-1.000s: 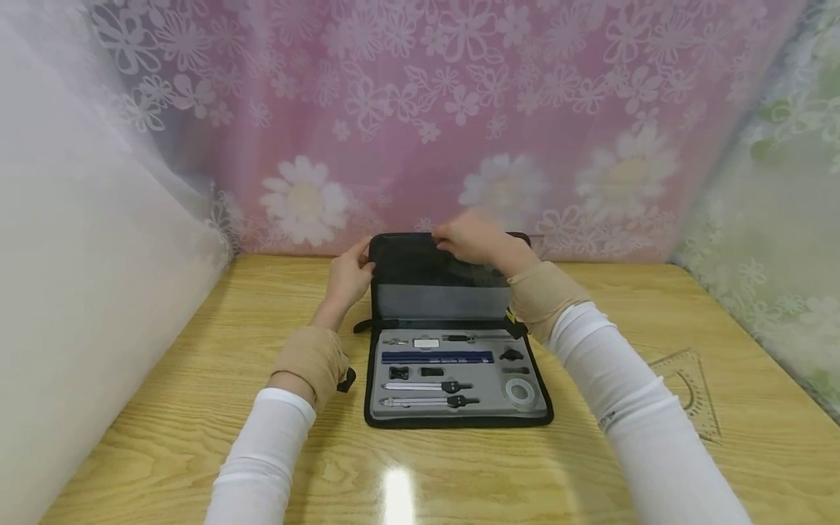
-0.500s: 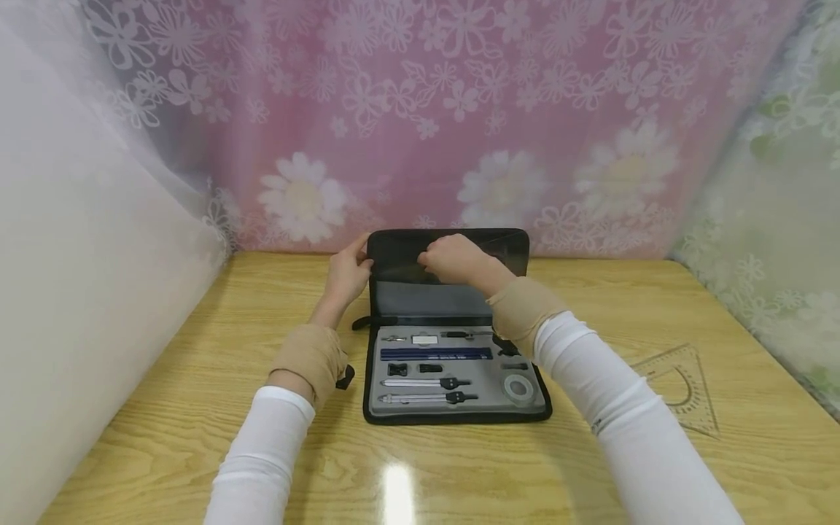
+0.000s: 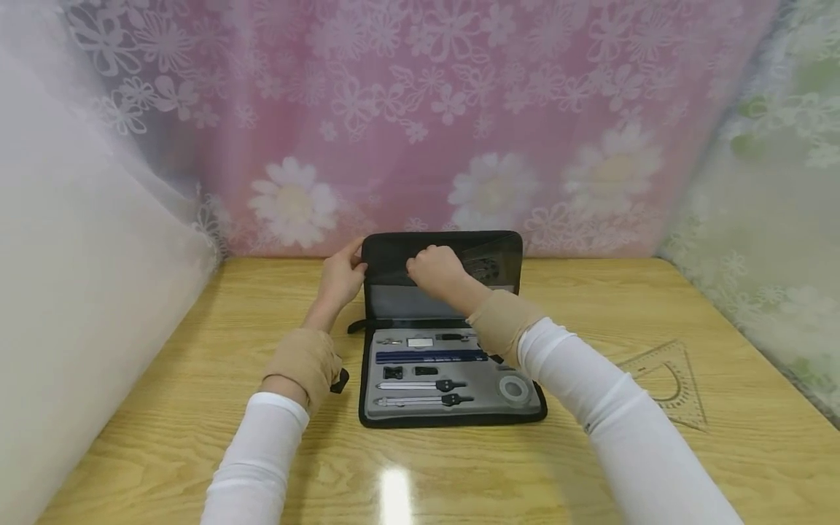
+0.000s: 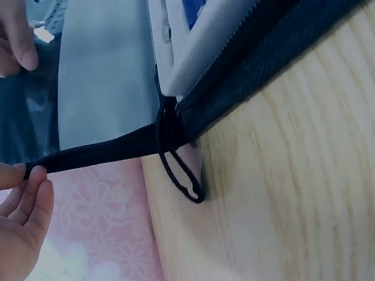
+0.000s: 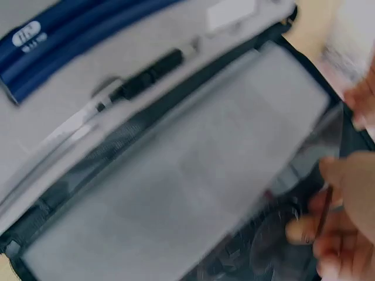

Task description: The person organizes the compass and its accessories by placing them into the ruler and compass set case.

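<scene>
A black zip case (image 3: 453, 421) stands unfolded on the table, its lid raised against the curtain. My left hand (image 3: 341, 277) pinches the lid's left edge between thumb and fingers, as the left wrist view also shows. In front of the lid, my right hand (image 3: 436, 270) pinches the thin edge of a clear plastic set square (image 3: 485, 268). This lies against the dark upper lid, above a grey pocket (image 3: 420, 300); whether its lower part is inside the pocket, I cannot tell. The right wrist view is blurred, with the pinching fingers (image 5: 304, 229) at its right.
The grey tray of the case holds blue pencils (image 3: 429, 356), two compasses (image 3: 420, 385), a white eraser (image 3: 420, 342) and a round clear container (image 3: 514, 390). Right of it, a clear protractor triangle (image 3: 679, 386) lies on the wooden table (image 3: 197, 437). A pink flowered curtain (image 3: 394, 168) hangs behind.
My right hand has moved left and down across the lid with the set square, whose tip stuck out past the lid's right edge earlier. My left hand keeps its hold.
</scene>
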`<state>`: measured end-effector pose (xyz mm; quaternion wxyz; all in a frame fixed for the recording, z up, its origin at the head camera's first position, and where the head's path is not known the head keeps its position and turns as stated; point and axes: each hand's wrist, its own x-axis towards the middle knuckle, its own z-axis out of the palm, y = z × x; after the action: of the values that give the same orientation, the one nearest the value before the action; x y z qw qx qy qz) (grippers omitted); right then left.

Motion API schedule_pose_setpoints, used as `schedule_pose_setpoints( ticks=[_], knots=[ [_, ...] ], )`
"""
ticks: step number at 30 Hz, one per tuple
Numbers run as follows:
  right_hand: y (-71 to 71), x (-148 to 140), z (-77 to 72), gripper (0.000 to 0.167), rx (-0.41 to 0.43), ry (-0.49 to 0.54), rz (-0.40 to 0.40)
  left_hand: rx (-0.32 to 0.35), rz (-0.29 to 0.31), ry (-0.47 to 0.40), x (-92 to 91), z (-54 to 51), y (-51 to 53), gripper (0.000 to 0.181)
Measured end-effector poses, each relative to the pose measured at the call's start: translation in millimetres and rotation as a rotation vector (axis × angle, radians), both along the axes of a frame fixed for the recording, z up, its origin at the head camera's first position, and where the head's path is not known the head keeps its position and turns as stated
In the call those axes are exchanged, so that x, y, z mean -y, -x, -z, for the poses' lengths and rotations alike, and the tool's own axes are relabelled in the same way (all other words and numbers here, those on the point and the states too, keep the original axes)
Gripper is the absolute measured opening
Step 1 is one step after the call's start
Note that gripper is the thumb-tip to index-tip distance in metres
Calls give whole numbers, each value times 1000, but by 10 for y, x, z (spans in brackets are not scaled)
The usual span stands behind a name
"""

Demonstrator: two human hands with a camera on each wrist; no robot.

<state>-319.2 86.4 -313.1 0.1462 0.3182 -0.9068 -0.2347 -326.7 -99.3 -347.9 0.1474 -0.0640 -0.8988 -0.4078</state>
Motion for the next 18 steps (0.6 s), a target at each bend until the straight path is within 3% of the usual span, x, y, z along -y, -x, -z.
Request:
schedule_pose_setpoints(
  ticks=[7,18],
  knots=[
    [-90,77,152,19,-64,-116,65,-4,4,25,-34,26,-26,54],
    [-92,230,112,27,-59,-249,167,-44,19,33,-27,-15,-18,54]
  ],
)
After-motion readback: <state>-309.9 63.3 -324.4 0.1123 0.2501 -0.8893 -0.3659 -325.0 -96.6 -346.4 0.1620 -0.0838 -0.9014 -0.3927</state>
